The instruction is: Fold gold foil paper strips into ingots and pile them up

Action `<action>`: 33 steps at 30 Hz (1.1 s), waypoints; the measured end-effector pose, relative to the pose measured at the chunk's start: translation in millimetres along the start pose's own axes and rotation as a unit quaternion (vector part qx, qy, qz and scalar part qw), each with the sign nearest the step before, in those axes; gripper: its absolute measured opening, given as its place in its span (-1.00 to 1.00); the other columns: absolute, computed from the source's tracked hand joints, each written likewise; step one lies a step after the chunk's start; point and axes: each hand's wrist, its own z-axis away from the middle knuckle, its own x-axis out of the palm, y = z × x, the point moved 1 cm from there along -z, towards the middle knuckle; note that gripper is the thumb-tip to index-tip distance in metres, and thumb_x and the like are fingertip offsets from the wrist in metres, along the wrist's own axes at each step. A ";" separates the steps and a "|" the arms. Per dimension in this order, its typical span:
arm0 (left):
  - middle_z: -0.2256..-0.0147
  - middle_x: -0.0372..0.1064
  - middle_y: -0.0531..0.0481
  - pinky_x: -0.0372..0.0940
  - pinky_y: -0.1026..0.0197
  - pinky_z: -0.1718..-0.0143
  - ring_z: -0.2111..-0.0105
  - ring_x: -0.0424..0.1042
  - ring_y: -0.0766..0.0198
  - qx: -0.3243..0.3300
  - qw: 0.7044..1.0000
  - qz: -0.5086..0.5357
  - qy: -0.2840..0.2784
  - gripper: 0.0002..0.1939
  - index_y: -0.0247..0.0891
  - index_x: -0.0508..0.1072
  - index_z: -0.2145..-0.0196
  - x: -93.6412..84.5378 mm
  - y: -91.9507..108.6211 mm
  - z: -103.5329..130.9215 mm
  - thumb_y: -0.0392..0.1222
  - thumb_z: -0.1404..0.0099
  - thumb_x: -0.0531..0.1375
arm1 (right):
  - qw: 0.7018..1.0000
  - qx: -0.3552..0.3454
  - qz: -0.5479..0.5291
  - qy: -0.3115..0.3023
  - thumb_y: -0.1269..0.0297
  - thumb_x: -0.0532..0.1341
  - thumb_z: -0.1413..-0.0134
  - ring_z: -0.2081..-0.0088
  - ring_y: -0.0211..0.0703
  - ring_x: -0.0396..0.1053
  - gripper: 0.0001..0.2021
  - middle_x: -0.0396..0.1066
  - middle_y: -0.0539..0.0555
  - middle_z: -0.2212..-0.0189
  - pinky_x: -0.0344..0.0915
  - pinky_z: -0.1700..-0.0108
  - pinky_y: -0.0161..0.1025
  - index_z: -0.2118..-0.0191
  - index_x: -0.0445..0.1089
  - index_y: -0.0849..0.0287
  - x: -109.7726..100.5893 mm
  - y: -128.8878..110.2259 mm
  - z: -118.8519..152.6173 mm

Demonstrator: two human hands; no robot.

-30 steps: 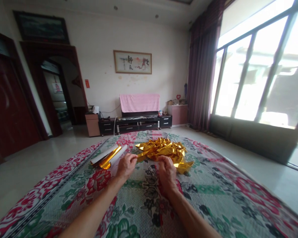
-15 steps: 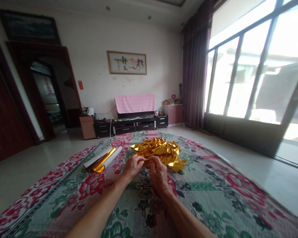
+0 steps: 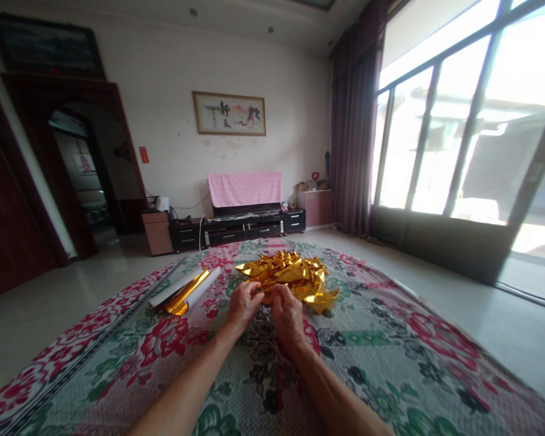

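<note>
A crumpled, folded heap of shiny gold foil [image 3: 295, 272] lies on the flowered cloth [image 3: 367, 369] in front of me. At its near edge, my left hand [image 3: 244, 306] pinches a bit of the gold foil between thumb and fingers. Close beside it on the right, my right hand [image 3: 287, 310] also pinches the foil, its fingers curled. The piece between the fingertips is small and partly hidden. To the left of the hands lies a roll [image 3: 186, 292] with white and gold surfaces.
Beyond the cloth-covered table stands a low black cabinet [image 3: 224, 234] with a pink cloth [image 3: 245, 189] above it. A purple curtain [image 3: 352, 133] and large windows are at the right. A doorway is at the left.
The left hand's thumb and fingers have shifted slightly, and the hands are a little further apart. The whole view has moved slightly. Both hands stay at the foil's near edge.
</note>
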 end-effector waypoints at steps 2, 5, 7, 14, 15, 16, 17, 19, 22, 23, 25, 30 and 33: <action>0.30 0.39 -0.07 0.31 0.25 0.30 0.37 0.39 0.32 -0.003 1.000 0.009 0.000 -0.72 -0.33 0.44 0.20 1.3 -0.5 0.5 -0.29 -0.08 0.15 | 1.000 0.010 0.003 -0.007 0.28 -0.04 -0.03 0.49 -0.26 0.31 -0.76 0.40 -0.03 0.53 0.17 0.38 -0.37 0.39 0.37 0.15 1.3 2.0 -0.4; 0.29 0.38 -0.08 0.31 0.27 0.33 0.41 0.39 0.34 -0.004 1.000 0.027 -0.003 -0.70 -0.33 0.43 0.19 2.2 0.4 0.8 -0.31 -0.07 0.15 | 1.000 0.017 0.011 -0.018 0.28 -0.04 -0.03 0.48 -0.25 0.33 -0.74 0.42 -0.01 0.51 0.18 0.37 -0.37 0.37 0.38 0.16 2.6 4.9 -1.3; 0.28 0.38 -0.08 0.32 0.28 0.34 0.44 0.39 0.36 -0.006 0.999 0.033 -0.001 -0.69 -0.33 0.42 0.17 1.0 0.6 1.6 -0.32 -0.07 0.14 | 0.999 0.015 0.022 -0.022 0.29 -0.05 -0.04 0.47 -0.25 0.34 -0.73 0.42 -0.01 0.52 0.19 0.37 -0.37 0.36 0.39 0.16 2.6 5.8 -1.9; 0.27 0.41 -0.08 0.32 0.25 0.29 0.43 0.41 0.35 -0.023 1.000 -0.013 0.018 -0.74 -0.30 0.44 0.21 -27.6 -12.3 12.2 -0.34 -0.09 0.13 | 0.986 -0.068 0.081 -0.127 0.37 -0.05 -0.08 0.38 -0.23 0.36 -0.73 0.43 0.04 0.42 0.20 0.29 -0.36 0.29 0.39 0.17 4.5 -2.3 3.4; 0.29 0.42 -0.08 0.31 0.25 0.29 0.41 0.41 0.33 -0.026 0.999 -0.029 0.018 -0.76 -0.30 0.44 0.23 -35.4 -15.4 14.9 -0.33 -0.10 0.13 | 0.979 -0.101 0.094 -0.152 0.39 -0.04 -0.07 0.34 -0.23 0.36 -0.74 0.43 0.06 0.37 0.20 0.25 -0.36 0.27 0.39 0.16 4.8 -4.9 5.6; 0.31 0.42 -0.08 0.31 0.24 0.27 0.37 0.41 0.31 -0.019 0.998 -0.047 0.028 -0.78 -0.29 0.45 0.25 -44.1 -18.5 17.7 -0.32 -0.12 0.11 | 0.969 -0.133 0.109 -0.178 0.42 -0.03 -0.06 0.29 -0.22 0.36 -0.74 0.42 0.07 0.33 0.19 0.22 -0.35 0.24 0.39 0.15 5.0 -7.6 8.0; 0.30 0.42 -0.08 0.30 0.23 0.23 0.33 0.41 0.28 -0.008 0.997 -0.067 0.043 -0.79 -0.28 0.46 0.27 -53.5 -21.7 20.5 -0.31 -0.13 0.10 | 0.958 -0.160 0.124 -0.201 0.45 -0.02 -0.04 0.26 -0.21 0.35 -0.73 0.41 0.07 0.30 0.19 0.20 -0.35 0.22 0.38 0.13 4.9 -10.2 10.5; 0.29 0.42 -0.07 0.28 0.22 0.19 0.29 0.41 0.26 -0.004 0.990 -0.106 0.089 -0.79 -0.26 0.46 0.28 -72.9 -29.8 25.6 -0.26 -0.18 0.05 | 0.940 -0.195 0.150 -0.236 0.48 -0.01 -0.02 0.21 -0.20 0.33 -0.70 0.39 0.08 0.27 0.18 0.17 -0.34 0.20 0.37 0.11 4.6 -14.6 15.3; 0.23 0.40 -0.10 0.22 0.17 0.06 0.18 0.37 0.18 -0.020 0.970 -0.174 0.169 -0.76 -0.26 0.46 0.26 -97.2 -46.9 31.4 -0.23 -0.19 0.02 | 0.931 -0.189 0.186 -0.251 0.52 0.00 0.02 0.17 -0.17 0.31 -0.68 0.37 0.10 0.24 0.17 0.12 -0.30 0.19 0.37 0.12 6.2 -19.7 22.0; 0.23 0.40 -0.11 0.21 0.15 0.04 0.18 0.36 0.16 -0.029 0.964 -0.194 0.179 -0.75 -0.27 0.45 0.25 -102.4 -53.5 32.7 -0.23 -0.18 0.02 | 0.931 -0.177 0.198 -0.251 0.53 0.01 0.04 0.17 -0.16 0.31 -0.68 0.37 0.11 0.23 0.17 0.12 -0.28 0.20 0.37 0.13 7.9 -21.4 24.4; 0.21 0.39 -0.13 0.21 0.14 0.04 0.18 0.36 0.14 -0.042 0.957 -0.225 0.179 -0.72 -0.29 0.44 0.23 -107.9 -66.2 34.4 -0.23 -0.17 0.01 | 0.933 -0.169 0.203 -0.246 0.52 0.02 0.06 0.12 -0.12 0.28 -0.66 0.35 0.11 0.17 0.15 0.10 -0.25 0.16 0.36 0.13 13.0 -26.0 29.6; 0.23 0.41 -0.16 0.21 0.16 0.06 0.18 0.37 0.11 -0.063 0.947 -0.275 0.155 -0.67 -0.35 0.40 0.15 -105.5 -83.1 34.0 -0.21 -0.18 0.01 | 0.931 -0.189 0.159 -0.269 0.46 0.01 -0.02 0.09 -0.16 0.26 -0.67 0.31 0.08 0.09 0.13 0.06 -0.25 0.07 0.28 0.11 29.4 -36.7 41.2; 0.27 0.42 -0.16 0.23 0.18 0.11 0.22 0.39 0.12 -0.081 0.943 -0.291 0.140 -0.66 -0.35 0.40 0.13 -102.2 -83.2 31.7 -0.17 -0.19 0.01 | 0.926 -0.187 0.173 -0.278 0.43 0.02 -0.02 0.11 -0.15 0.25 -0.75 0.34 0.06 0.16 0.11 0.06 -0.22 0.18 0.32 0.10 33.2 -37.1 43.7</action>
